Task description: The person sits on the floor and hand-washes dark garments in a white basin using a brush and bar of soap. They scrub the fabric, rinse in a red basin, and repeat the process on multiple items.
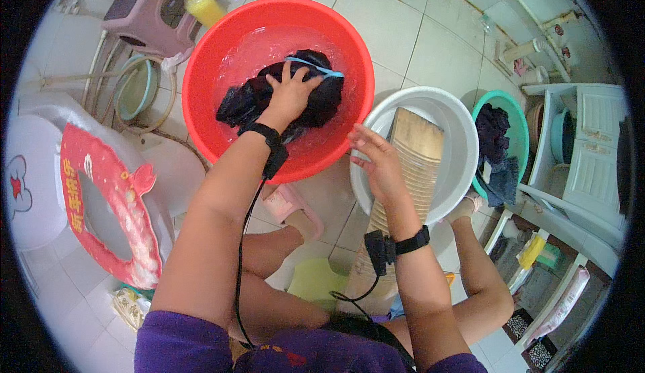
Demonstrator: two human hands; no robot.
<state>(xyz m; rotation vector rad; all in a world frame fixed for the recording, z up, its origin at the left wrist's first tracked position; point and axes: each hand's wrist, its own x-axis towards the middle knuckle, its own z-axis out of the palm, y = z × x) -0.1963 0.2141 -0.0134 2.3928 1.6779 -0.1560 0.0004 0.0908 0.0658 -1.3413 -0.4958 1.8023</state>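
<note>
A red plastic basin point(277, 171) holds water and a wet black garment point(322, 101) with a light blue strip along one edge. My left hand point(292, 90) lies on the garment, palm down with its fingers spread. My right hand point(378, 164) is raised at the basin's right rim, fingers apart and holding nothing. Beneath that hand, a ribbed wooden washboard point(415, 146) leans in a grey-white basin point(466, 156), its lower end between my legs.
A green basin point(524, 146) with dark clothes stands at the right, by a white cabinet point(594, 121). A toilet with a red seat cover point(95, 237) is at the left. A yellow pump bottle point(204, 7) stands beside a purple plastic stool point(146, 10).
</note>
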